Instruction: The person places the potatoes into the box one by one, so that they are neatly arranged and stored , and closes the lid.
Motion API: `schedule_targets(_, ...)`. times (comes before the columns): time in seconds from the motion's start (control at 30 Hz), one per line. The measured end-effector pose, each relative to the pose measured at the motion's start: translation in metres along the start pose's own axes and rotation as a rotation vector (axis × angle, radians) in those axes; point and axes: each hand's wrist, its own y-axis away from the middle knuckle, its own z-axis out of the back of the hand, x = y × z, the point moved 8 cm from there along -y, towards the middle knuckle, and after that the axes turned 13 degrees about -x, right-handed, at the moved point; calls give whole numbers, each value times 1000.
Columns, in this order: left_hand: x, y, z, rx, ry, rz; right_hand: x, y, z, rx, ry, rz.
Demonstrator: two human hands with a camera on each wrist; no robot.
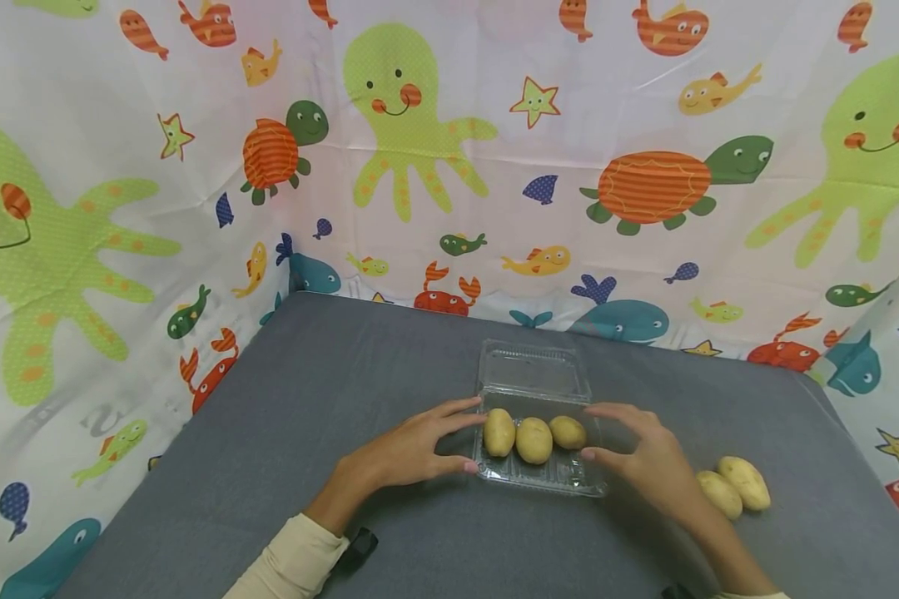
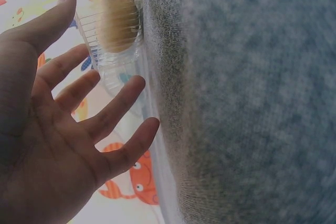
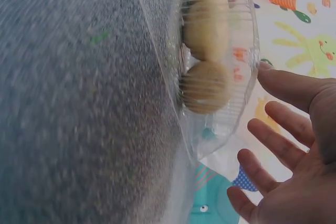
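Observation:
A clear plastic clamshell container (image 1: 524, 476) lies on the table, its lid (image 1: 533, 370) folded back away from me. Three potatoes (image 1: 534, 441) sit side by side in its base. At the left side of the container is my left hand (image 1: 412, 449), fingers spread and thumb tip at the rim. My right hand (image 1: 653, 459) is on the opposite side, its thumb (image 3: 286, 85) by the rim and the other fingers loosely spread. Neither hand curls round anything. Through the ribbed wall, potatoes (image 3: 205, 87) show in both wrist views.
Two more potatoes (image 1: 745, 482) lie together on the grey tablecloth (image 1: 330, 374), right beside my right forearm. A white curtain (image 1: 457, 108) printed with sea animals closes off the back and sides of the table.

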Motion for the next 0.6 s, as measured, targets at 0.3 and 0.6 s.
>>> schedule_targets(0.3,1,1,-1,2,-15,5,-9,3,16,32,-15,-111)
schedule_targets(0.6,1,1,-1,-4,-13,8,-15,9,35,19,12,-169)
